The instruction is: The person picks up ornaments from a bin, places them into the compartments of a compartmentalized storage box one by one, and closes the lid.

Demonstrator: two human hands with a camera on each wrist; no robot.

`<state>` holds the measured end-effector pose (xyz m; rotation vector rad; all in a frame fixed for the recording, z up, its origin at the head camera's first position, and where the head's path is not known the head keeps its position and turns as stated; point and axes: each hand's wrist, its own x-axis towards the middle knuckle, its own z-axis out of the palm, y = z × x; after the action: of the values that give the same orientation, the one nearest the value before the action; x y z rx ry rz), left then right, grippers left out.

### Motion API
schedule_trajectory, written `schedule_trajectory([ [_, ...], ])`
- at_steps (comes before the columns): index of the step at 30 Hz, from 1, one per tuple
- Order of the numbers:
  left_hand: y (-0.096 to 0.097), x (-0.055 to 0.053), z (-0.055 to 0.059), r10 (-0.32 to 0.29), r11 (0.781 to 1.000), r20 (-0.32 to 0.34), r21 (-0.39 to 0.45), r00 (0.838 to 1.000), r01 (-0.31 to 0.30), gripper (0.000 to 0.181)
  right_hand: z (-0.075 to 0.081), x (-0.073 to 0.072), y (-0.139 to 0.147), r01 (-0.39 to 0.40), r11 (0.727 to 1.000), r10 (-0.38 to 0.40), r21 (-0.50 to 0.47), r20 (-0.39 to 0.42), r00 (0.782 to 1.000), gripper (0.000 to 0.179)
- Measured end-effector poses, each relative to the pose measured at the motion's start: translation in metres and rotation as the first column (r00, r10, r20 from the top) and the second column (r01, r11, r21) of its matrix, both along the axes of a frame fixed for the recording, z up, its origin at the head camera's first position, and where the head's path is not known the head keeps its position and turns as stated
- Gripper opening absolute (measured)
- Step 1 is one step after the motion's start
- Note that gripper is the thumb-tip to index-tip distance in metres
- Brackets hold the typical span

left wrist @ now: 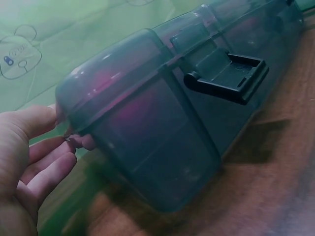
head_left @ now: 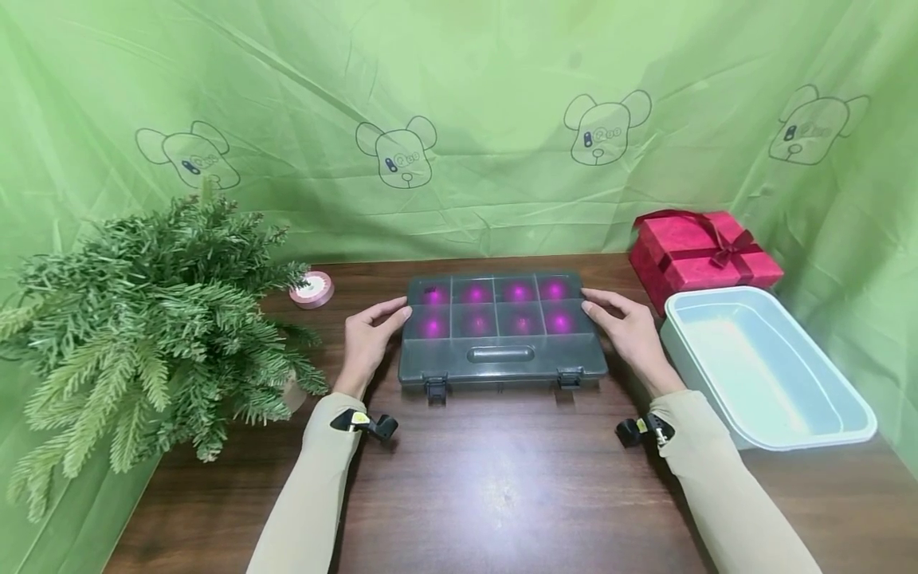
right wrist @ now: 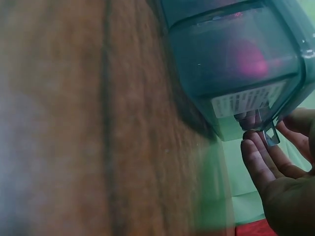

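A translucent dark storage case (head_left: 502,351) with a gridded lid sits at the table's middle, lid down. Pink-purple round things (head_left: 476,295) show through most of its compartments. My left hand (head_left: 367,339) grips the case's left side towards the back; in the left wrist view its thumb is at the lid's corner and its fingers lie lower, near the rim. On the opposite side my right hand (head_left: 631,335) holds the case the same way, its fingertips beside a small clear tab (right wrist: 271,135). Both front latches, left (head_left: 435,388) and right (head_left: 570,378), stand swung outward.
A bushy artificial fir tree (head_left: 165,319) fills the left side, with a pink ribbon roll (head_left: 312,289) beside it. On the right are a red gift box (head_left: 699,255) with a bow and a pale plastic tub (head_left: 760,367). Green cloth (head_left: 502,191) hangs behind the table.
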<state>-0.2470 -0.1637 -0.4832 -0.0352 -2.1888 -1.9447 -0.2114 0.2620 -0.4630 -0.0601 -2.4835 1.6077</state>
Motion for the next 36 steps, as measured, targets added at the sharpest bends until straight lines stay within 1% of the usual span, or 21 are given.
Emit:
schedule_trajectory([
  [4, 0.001, -0.009, 0.001, 0.013, 1.0, -0.005, -0.012, 1.0, -0.013, 0.028, -0.001, -0.009, 0.0, 0.009, 0.999, -0.009, 0.031, -0.001, 1.0, 0.044],
  [9, 0.002, -0.019, -0.002, 0.014, 1.0, -0.006, -0.001, 1.0, -0.014, 0.028, -0.004, -0.02, 0.001, 0.019, 0.998, -0.018, 0.065, -0.008, 1.0, 0.043],
  [15, 0.002, -0.031, -0.005, 0.024, 1.0, -0.017, 0.006, 1.0, -0.024, 0.028, -0.008, -0.031, 0.0, 0.025, 1.0, -0.025, 0.013, -0.016, 1.0, 0.042],
  [20, 0.004, -0.039, -0.005, 0.031, 0.999, -0.033, 0.023, 0.999, -0.03, 0.027, -0.008, -0.038, -0.002, 0.054, 0.999, -0.054, -0.005, -0.041, 0.998, 0.039],
  [24, 0.007, -0.044, -0.004, 0.045, 0.999, -0.036, 0.031, 0.998, -0.043, 0.026, -0.007, -0.044, -0.003, 0.053, 0.998, -0.054, -0.019, -0.054, 0.997, 0.037],
  [29, 0.007, -0.051, -0.005, 0.045, 0.999, -0.036, 0.026, 0.998, -0.044, 0.027, -0.007, -0.05, -0.004, 0.048, 0.997, -0.049, -0.066, -0.019, 0.999, 0.039],
  [32, 0.008, -0.054, -0.005, 0.052, 0.998, -0.041, 0.022, 0.998, -0.051, 0.026, -0.008, -0.054, -0.004, 0.059, 0.994, -0.059, -0.09, -0.001, 0.998, 0.038],
  [36, 0.01, -0.059, -0.005, 0.069, 0.997, -0.048, 0.02, 0.996, -0.068, 0.025, -0.008, -0.059, -0.005, 0.073, 0.994, -0.075, -0.079, -0.021, 0.997, 0.037],
])
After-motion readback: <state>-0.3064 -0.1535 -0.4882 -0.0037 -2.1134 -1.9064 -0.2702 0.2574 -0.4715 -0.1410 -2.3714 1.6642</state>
